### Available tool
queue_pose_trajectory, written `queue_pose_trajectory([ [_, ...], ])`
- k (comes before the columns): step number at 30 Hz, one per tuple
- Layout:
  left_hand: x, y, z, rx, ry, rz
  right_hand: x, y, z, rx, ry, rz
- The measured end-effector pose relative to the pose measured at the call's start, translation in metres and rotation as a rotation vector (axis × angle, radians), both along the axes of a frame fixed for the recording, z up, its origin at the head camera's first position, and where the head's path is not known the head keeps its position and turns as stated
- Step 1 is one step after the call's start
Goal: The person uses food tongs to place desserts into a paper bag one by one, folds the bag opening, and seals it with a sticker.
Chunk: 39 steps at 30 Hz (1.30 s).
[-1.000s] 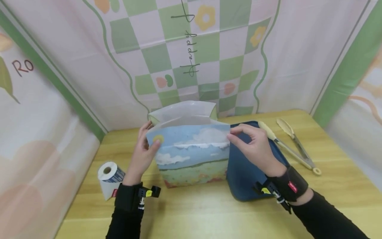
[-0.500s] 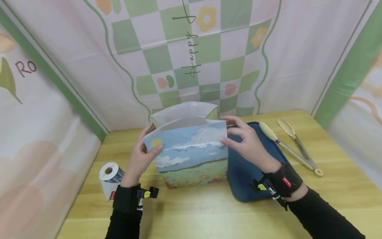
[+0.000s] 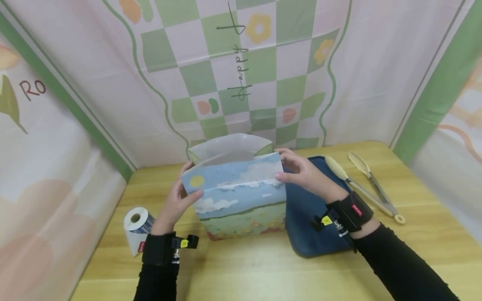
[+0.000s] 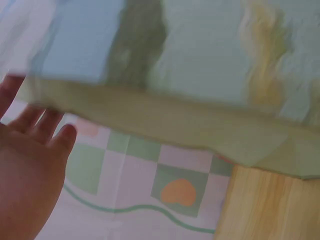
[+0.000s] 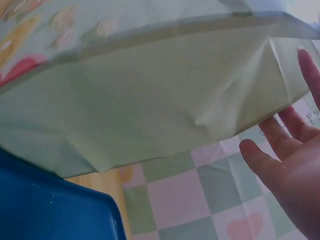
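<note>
A paper bag [image 3: 241,200] printed with sky, clouds and a meadow stands upright on the table, its white-lined mouth gaping at the top. My left hand [image 3: 175,205] holds its left edge near the top, thumb on the front panel and fingers round the side. At the upper right edge, my right hand [image 3: 306,173] holds the bag likewise, thumb in front and fingers behind. The plain green side panel [image 5: 150,105] shows creases in the right wrist view; my left fingers [image 4: 50,122] reach along the opposite side in the left wrist view. The bag's bottom inside is hidden.
A dark blue tray [image 3: 312,234] lies right of the bag, partly under my right hand. Cream-tipped tongs [image 3: 370,196] rest spread at the far right. A roll of labels [image 3: 137,225] stands by my left wrist. A patterned curtain [image 3: 241,67] hangs behind the table [image 3: 241,271].
My right hand has gone from pinching the bag's front right corner to holding round its right side, moving left. The bag's mouth looks a little wider. My left hand has slid slightly down.
</note>
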<state>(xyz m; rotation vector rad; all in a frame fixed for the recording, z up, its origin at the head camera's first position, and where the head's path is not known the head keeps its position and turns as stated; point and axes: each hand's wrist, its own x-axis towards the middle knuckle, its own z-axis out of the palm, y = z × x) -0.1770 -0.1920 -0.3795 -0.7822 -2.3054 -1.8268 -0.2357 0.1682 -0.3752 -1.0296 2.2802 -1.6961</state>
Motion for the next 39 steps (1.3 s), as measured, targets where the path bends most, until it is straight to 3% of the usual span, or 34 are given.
queue_pose_trajectory([
  [3, 0.001, -0.003, -0.002, 0.010, 0.010, -0.004, -0.003, 0.000, -0.004, 0.005, 0.021, -0.050],
  [8, -0.001, -0.001, -0.002, -0.041, -0.020, 0.106, -0.005, -0.003, -0.007, 0.037, 0.102, -0.149],
  [11, -0.003, 0.006, -0.001, -0.036, 0.004, 0.168, -0.005, -0.007, -0.007, 0.050, 0.150, -0.209],
  [22, -0.008, 0.027, -0.009, 0.130, 0.143, 0.395, 0.001, -0.012, -0.017, -0.103, 0.108, -0.311],
  [24, -0.008, 0.029, -0.010, 0.166, 0.135, 0.422, 0.001, -0.013, -0.018, -0.102, 0.118, -0.314],
  [27, -0.007, 0.030, -0.009, 0.192, 0.087, 0.421, -0.001, -0.013, -0.019, -0.084, 0.139, -0.288],
  [30, -0.007, 0.029, -0.005, 0.145, 0.038, 0.377, -0.002, -0.014, -0.019, -0.038, 0.178, -0.239],
  [34, -0.007, 0.026, -0.001, 0.012, 0.042, 0.334, -0.003, -0.015, -0.017, -0.011, 0.260, -0.134],
  [39, -0.006, 0.024, -0.001, -0.049, 0.076, 0.319, -0.001, -0.020, -0.020, -0.047, 0.289, -0.056],
])
